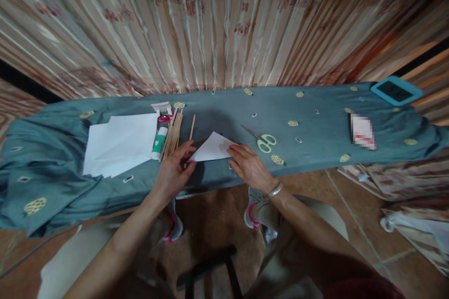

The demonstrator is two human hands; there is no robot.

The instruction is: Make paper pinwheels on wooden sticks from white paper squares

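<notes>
A white sheet of paper folded into a triangle (214, 147) lies near the front edge of the cloth-covered table, its peak pointing away from me. My left hand (174, 167) holds its left corner between thumb and fingers. At the right corner, my right hand (251, 164) has its fingers and thumb closed on the paper. One thin wooden stick (192, 127) lies just behind my left fingers, its near end hidden by them. Green-handled scissors (262, 139) rest beyond my right hand, blades pointing to the far left.
Left of my hands are several wooden sticks (172, 134), a green and white glue stick (159, 143), an opened small red and white box (163, 111) and white paper sheets (121, 142). A blurred packet (362, 131) and a blue-framed tablet (396, 90) lie at right. A curtain (217, 28) hangs behind.
</notes>
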